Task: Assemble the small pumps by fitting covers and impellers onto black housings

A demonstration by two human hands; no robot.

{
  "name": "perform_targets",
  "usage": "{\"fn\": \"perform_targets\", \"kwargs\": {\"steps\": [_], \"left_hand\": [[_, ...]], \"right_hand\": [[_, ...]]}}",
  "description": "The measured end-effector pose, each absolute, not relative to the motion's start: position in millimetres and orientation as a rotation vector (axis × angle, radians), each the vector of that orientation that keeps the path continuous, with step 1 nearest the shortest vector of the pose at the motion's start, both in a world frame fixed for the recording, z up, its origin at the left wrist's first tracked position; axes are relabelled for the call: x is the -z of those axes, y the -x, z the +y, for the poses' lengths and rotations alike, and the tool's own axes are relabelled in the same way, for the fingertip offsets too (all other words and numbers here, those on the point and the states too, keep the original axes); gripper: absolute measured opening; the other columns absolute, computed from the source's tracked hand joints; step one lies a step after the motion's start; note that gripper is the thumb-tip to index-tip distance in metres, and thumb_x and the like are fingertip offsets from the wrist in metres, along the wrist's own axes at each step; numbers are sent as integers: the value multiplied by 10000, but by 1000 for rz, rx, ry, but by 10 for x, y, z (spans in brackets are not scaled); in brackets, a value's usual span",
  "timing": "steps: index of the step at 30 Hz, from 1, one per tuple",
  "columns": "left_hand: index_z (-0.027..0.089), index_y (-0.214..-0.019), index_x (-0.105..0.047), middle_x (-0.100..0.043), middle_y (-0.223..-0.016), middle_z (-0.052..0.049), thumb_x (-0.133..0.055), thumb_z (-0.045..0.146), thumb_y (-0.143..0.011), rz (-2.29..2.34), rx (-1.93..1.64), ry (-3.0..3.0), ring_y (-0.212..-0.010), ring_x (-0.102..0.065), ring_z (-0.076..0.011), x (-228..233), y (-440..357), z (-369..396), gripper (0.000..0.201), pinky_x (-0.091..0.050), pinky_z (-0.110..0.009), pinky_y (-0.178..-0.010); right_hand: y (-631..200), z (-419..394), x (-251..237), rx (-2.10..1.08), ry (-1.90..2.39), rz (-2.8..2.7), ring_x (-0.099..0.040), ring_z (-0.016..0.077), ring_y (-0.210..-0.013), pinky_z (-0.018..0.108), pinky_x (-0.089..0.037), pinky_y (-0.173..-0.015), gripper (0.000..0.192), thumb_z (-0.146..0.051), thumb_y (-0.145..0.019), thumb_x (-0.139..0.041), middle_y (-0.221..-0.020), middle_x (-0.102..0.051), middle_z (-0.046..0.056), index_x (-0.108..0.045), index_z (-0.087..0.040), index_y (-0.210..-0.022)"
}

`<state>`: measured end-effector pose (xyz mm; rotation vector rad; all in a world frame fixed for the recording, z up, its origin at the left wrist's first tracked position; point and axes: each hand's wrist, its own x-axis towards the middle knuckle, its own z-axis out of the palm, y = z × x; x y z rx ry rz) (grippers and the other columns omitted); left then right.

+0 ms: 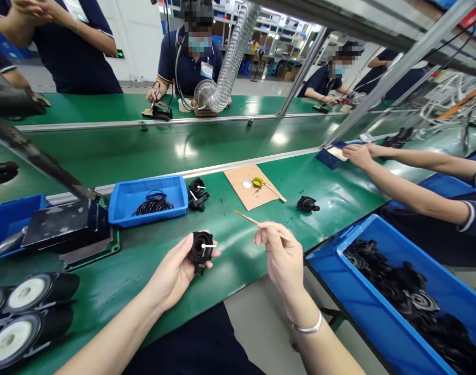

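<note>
Black housing (pixel 200 249) (white shaft), orange-tipped brush (pixel 245 216), blue tray (pixel 148 200), green belt (pixel 230 250).

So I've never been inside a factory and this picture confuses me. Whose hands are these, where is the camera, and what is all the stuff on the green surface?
The camera sits on a person's head and looks down, so the two bare arms coming from the bottom edge are that person's own. The left hand holds a round black plastic part with a white pin in its middle. The right hand pinches a thin stick with an orange tip, like a small brush. They work over a green bench. On it lie a blue tray of black rubber rings, two more black parts, and a brown card with a yellow dab. At lower right a blue bin holds many black pieces. The arms from the right belong to a co-worker; other people sit across the bench.
</note>
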<state>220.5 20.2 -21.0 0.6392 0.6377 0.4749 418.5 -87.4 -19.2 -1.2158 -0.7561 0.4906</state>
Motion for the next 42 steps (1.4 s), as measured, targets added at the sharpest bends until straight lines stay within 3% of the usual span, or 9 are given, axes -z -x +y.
{"fn": "perform_targets", "kwargs": {"steps": [2,6,11,17,25,42], "left_hand": [[126,-1334,-569,-704,-1169,-156,-490,337,-1018,631,-432,-574,-1011,-728,-247,174,-2145,198,389,-619,-295,-791],[116,-1330,-575,-703,-1194,-158,-519,239,-997,583,-391,-490,-1118,-701,-278,114,-2062,194,360,-609,-366,-943],[83,-1287,-605,-692,-1249,-201,-546,257,-988,597,-355,-470,-1184,-675,-334,63,-2021,201,350,-609,-417,-971],[45,-1190,-637,-744,-1099,-209,-460,282,-1028,686,-311,-344,-968,-759,-238,52,-2056,203,337,-649,-324,-849],[60,-1178,-653,-758,-1081,-180,-453,350,-1033,667,-229,-243,-939,-771,-238,86,-2042,193,380,-659,-305,-804],[54,-1141,-698,-756,-1082,-179,-480,392,-1018,646,-190,-224,-855,-778,-227,96,-2033,204,421,-663,-303,-778]], "right_hand": [[-4232,-855,188,-534,1180,-734,-552,98,-631,277,-474,-657,193,-297,-975,-607,-665,-507,-26,-738,-193,-878],[-4228,-819,156,-608,1141,-732,-570,110,-610,297,-500,-630,150,-306,-970,-606,-695,-512,-32,-721,-210,-969],[-4267,-777,104,-678,1189,-874,-641,132,-720,321,-535,-729,181,-295,-989,-577,-785,-584,-2,-734,-216,-1030],[-4295,-711,8,-726,1085,-983,-715,134,-796,338,-587,-779,190,-242,-985,-579,-1075,-635,28,-766,-254,-1013],[-4214,-591,-70,-761,972,-1174,-730,146,-830,369,-624,-815,201,-185,-982,-577,-995,-710,39,-758,-248,-1045],[-4187,-502,-148,-821,1029,-1206,-727,137,-810,328,-624,-785,140,-235,-973,-605,-888,-707,29,-741,-208,-988]]}}
